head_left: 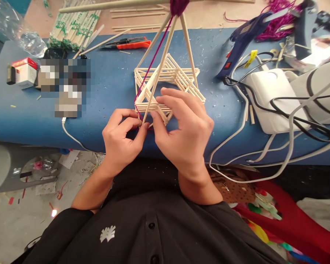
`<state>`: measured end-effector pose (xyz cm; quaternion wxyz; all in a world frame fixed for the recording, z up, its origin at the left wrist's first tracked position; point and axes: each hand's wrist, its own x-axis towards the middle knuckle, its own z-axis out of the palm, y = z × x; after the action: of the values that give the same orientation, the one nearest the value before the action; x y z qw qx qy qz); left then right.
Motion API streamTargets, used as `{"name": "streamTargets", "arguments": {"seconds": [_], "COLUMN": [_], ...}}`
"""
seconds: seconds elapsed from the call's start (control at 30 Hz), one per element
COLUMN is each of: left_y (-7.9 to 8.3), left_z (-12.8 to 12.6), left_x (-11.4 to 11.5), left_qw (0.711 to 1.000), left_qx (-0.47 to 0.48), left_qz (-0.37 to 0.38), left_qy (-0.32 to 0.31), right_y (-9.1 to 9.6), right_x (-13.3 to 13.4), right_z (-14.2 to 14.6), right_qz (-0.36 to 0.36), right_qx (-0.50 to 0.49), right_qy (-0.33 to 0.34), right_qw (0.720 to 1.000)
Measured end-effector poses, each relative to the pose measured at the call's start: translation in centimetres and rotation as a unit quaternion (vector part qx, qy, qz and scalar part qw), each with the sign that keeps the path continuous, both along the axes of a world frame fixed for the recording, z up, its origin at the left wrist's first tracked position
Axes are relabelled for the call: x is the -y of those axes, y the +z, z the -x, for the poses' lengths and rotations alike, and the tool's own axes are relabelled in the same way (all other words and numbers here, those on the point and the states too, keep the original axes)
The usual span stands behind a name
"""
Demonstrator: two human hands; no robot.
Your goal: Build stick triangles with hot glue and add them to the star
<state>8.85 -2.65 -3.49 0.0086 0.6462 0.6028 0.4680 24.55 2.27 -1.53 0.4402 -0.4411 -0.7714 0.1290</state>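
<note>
A frame built of thin wooden sticks (191, 88) stands on the blue table, with stacked sticks forming its base and slanting sticks rising to a bundle of purple yarn (178, 6). One purple strand (155, 58) runs from that bundle down to the near left corner. There, my left hand (123, 134) is closed in a pinch on the strand, close to the foot of a slanting stick. My right hand (185, 126) hovers over the near side of the base, thumb and fingers apart, nothing visibly held. It hides part of the base's right front.
An orange utility knife (133, 44) lies behind the frame. To the right are a blue glue gun (240, 44), a white power block (272, 99) and looping cables. Packaged sticks (73, 27), a plastic bottle (22, 31) and a red-white box (25, 71) stand at left.
</note>
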Motion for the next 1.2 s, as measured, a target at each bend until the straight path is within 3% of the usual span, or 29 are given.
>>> {"name": "streamTargets", "arguments": {"seconds": [0.17, 0.27, 0.5, 0.93, 1.07, 1.2], "left_y": [-0.3, -0.2, 1.4, 1.7, 2.2, 2.9], "left_z": [0.6, 1.7, 4.1, 6.5, 7.7, 8.5], "left_x": [0.3, -0.8, -4.2, -4.0, -4.5, -4.8], "left_qw": [1.0, 0.995, 0.994, 0.995, 0.99, 0.973], "left_qx": [0.018, 0.093, 0.061, 0.028, -0.031, -0.013], "left_qz": [-0.015, 0.019, 0.091, 0.091, 0.137, 0.219], "left_qy": [0.001, 0.011, -0.021, 0.024, -0.019, -0.07], "right_y": [-1.9, -3.2, -3.2, -3.1, -3.4, -3.6], "right_x": [0.1, -0.8, -2.2, -2.4, -2.7, -2.9], "right_z": [-3.2, -4.4, -4.4, -3.1, -2.9, -2.7], "right_qz": [-0.092, -0.081, -0.016, -0.005, -0.005, 0.016], "right_qx": [-0.054, -0.084, -0.108, -0.122, -0.094, -0.074], "right_qy": [-0.093, -0.131, -0.1, -0.029, -0.022, -0.028], "right_qw": [0.99, 0.985, 0.989, 0.992, 0.995, 0.997]}}
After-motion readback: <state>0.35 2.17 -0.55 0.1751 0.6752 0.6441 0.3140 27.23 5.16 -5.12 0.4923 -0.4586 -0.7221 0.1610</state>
